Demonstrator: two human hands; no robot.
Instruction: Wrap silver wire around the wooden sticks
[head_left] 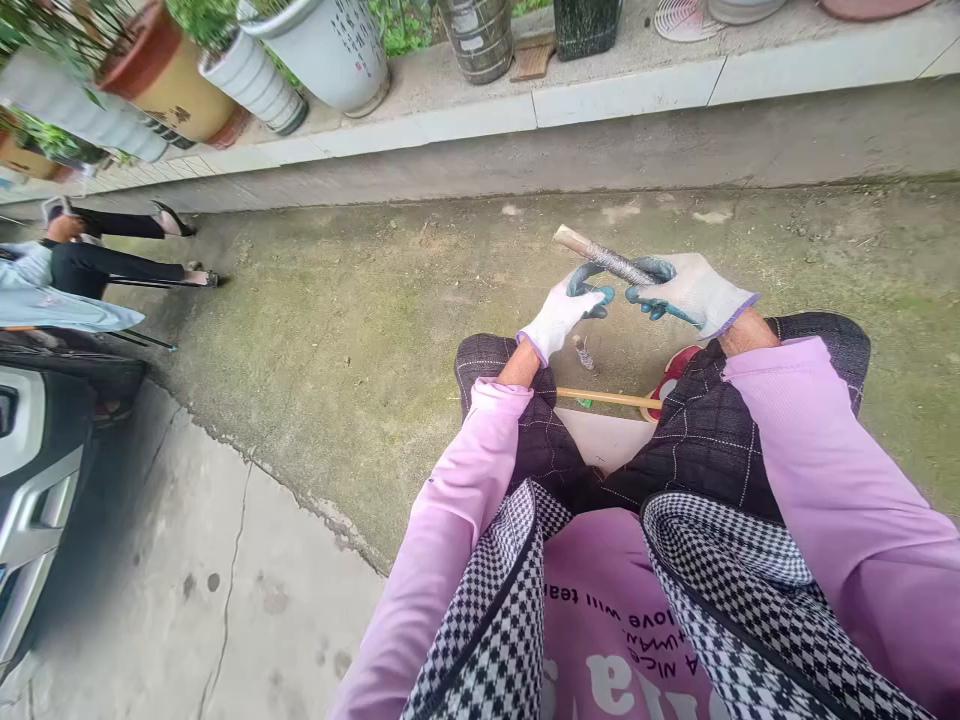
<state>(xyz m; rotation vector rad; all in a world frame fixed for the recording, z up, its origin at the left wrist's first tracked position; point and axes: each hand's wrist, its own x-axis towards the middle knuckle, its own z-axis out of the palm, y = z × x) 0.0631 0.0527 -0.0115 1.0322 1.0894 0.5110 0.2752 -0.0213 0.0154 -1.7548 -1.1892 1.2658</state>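
Both my hands wear white gloves with blue-green fingertips. They hold a short wooden stick point(600, 256) whose middle is wrapped in silvery wire. My left hand point(564, 312) grips its near end from below. My right hand point(686, 290) closes around the wrapped part, and the bare wooden tip points up and to the left. A small coil of wire point(584, 354) hangs below my left hand. I am seated, my knees in dark checked trousers. A thin bamboo stick point(607, 398) lies across between my knees.
A red and white shoe point(667, 380) shows by my right knee. Several plant pots point(330, 50) line a raised concrete ledge point(615, 95) ahead. Another person's legs point(120, 262) stretch out at the left. Part of a vehicle point(30, 480) stands at the lower left.
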